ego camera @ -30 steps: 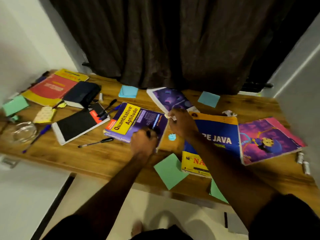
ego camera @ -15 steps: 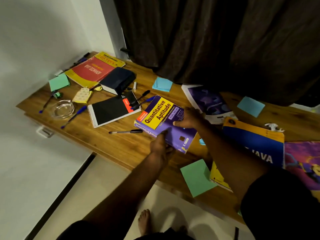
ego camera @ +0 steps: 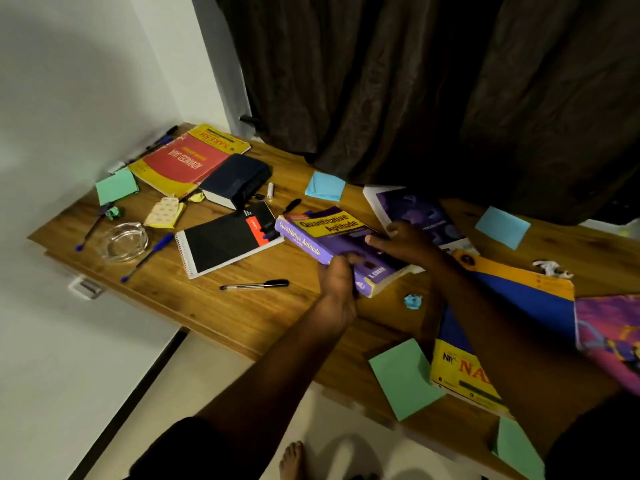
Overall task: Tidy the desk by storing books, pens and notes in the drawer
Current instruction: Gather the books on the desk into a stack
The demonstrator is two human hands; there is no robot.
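At centre-left of the wooden surface (ego camera: 207,306) lies a black spiral notebook (ego camera: 221,242), with a black pen (ego camera: 256,285) just below it. Right of them, at mid-frame, sits the thick purple-and-yellow paperback book (ego camera: 329,233). The left hand (ego camera: 337,284) curls round its near edge, and the right hand (ego camera: 407,242) clasps its right end.

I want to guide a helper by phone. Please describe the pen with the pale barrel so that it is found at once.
On the wooden desk, find the black spiral notebook. The pen lies alone between that notebook and the desk's near edge. Unlike the blue pen beside the glass dish, it has a pale barrel and a black cap.
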